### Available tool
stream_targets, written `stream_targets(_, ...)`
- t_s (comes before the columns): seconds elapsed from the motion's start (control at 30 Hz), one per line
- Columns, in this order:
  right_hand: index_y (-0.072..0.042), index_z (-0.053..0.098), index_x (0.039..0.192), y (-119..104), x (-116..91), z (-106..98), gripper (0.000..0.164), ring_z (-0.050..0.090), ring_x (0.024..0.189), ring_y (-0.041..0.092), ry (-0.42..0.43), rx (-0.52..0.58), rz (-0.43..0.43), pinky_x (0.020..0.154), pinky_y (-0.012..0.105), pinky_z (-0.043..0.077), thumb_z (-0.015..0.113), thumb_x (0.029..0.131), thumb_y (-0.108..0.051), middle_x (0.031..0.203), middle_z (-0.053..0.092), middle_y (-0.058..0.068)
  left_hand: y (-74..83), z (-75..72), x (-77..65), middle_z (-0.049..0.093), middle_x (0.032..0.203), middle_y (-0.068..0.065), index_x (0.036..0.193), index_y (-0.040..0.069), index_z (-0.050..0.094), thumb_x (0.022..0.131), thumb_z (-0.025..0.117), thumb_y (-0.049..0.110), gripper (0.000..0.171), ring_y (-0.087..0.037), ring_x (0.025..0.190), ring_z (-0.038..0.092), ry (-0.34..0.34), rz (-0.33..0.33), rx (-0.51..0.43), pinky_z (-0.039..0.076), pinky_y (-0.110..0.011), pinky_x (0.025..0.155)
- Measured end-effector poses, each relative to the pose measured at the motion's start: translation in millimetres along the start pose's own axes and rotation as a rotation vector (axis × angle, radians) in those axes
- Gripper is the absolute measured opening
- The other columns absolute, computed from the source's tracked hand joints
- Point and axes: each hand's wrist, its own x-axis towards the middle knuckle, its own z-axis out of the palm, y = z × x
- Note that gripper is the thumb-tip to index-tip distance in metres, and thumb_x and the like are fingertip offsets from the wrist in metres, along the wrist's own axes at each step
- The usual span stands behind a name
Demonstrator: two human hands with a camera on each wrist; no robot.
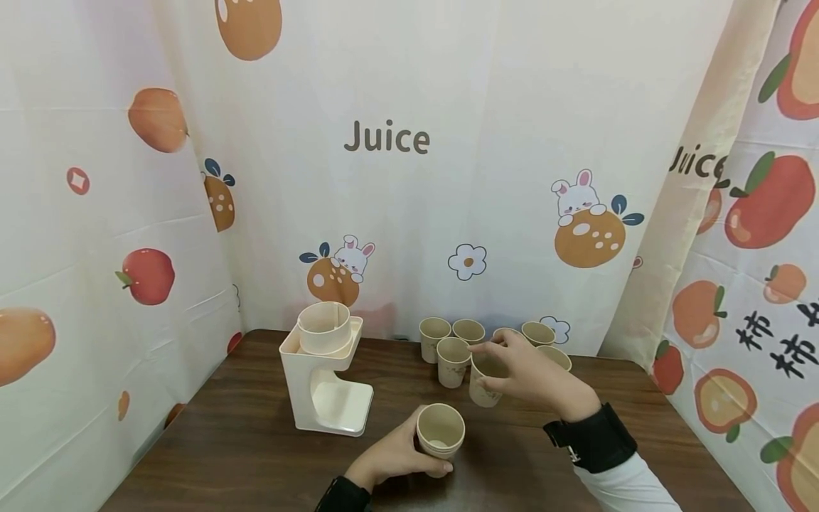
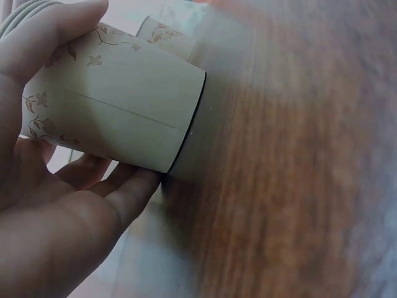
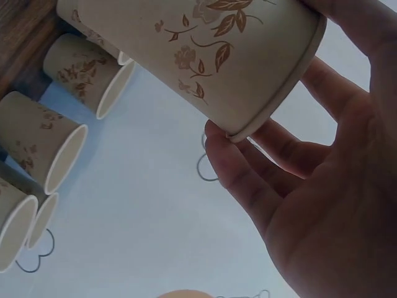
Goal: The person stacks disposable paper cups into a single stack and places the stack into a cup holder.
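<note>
My left hand point(image 1: 398, 451) grips a small stack of beige paper cups point(image 1: 440, 435) near the front of the table. In the left wrist view, the thumb and fingers wrap round the floral-printed outer cup point(image 2: 124, 93). Further back, my right hand point(image 1: 536, 368) reaches over another beige paper cup point(image 1: 484, 390) and holds it by the rim from above. The right wrist view shows the fingers point(image 3: 239, 164) pinching the rim of this printed cup point(image 3: 229, 62). Just left of it stands a cup point(image 1: 452, 370), upright and apart from the stack.
Several more upright paper cups stand along the back, among them one at the left point(image 1: 433, 345) and one at the right point(image 1: 539, 333). A white appliance point(image 1: 301, 391) with a round top opening stands to the left. Printed curtains point(image 1: 397, 213) enclose the brown table point(image 1: 224, 434).
</note>
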Motion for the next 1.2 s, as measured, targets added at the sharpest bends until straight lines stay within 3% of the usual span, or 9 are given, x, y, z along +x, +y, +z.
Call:
stream_targets(0.33,-0.027,0.058,0.125,-10.5,-2.8,-8.7,0.047,0.047,0.098,0.017,0.046,-0.017,-0.041,0.079,0.041,0.049,0.071,0.081,-0.035,0.108,0.051,0.004,-1.1,-0.4,0.6,0.054,0.124,-0.011,0.135,0.023,0.038,0.071,0.079,0.011,0.077,-0.031,0.113,0.048,0.000,0.005,-0.005,0.038,-0.044,0.096)
stream_targets(0.63,-0.031,0.057,0.125,-26.4,-8.4,-15.9,0.046,0.046,0.102,0.016,0.086,-0.022,-0.089,0.080,0.039,0.050,0.069,0.082,-0.040,0.112,0.051,0.002,0.0,-2.3,0.3,0.052,0.125,-0.017,0.135,0.022,0.036,0.075,0.077,0.014,0.073,-0.035,0.114,0.047,-0.038,0.010,-0.019,0.040,-0.042,0.094)
stream_targets(0.97,-0.040,0.052,0.126,-41.7,-12.2,-17.2,0.046,0.043,0.106,0.010,0.110,-0.021,-0.128,0.081,0.036,0.050,0.067,0.082,-0.044,0.114,0.049,-0.003,1.8,-2.6,0.2,0.055,0.123,-0.010,0.136,0.025,0.038,0.077,0.076,0.018,0.070,-0.028,0.112,0.049,-0.011,0.009,0.033,0.039,-0.045,0.093)
stream_targets(1.2,-0.032,0.056,0.125,-47.5,-12.8,-16.1,0.046,0.045,0.101,0.009,0.120,-0.013,-0.181,0.078,0.034,0.050,0.069,0.082,-0.041,0.111,0.049,-0.003,-0.2,-2.7,0.6,0.057,0.120,-0.003,0.135,0.027,0.039,0.077,0.077,0.021,0.070,-0.022,0.109,0.051,0.015,0.001,0.075,0.041,-0.042,0.093)
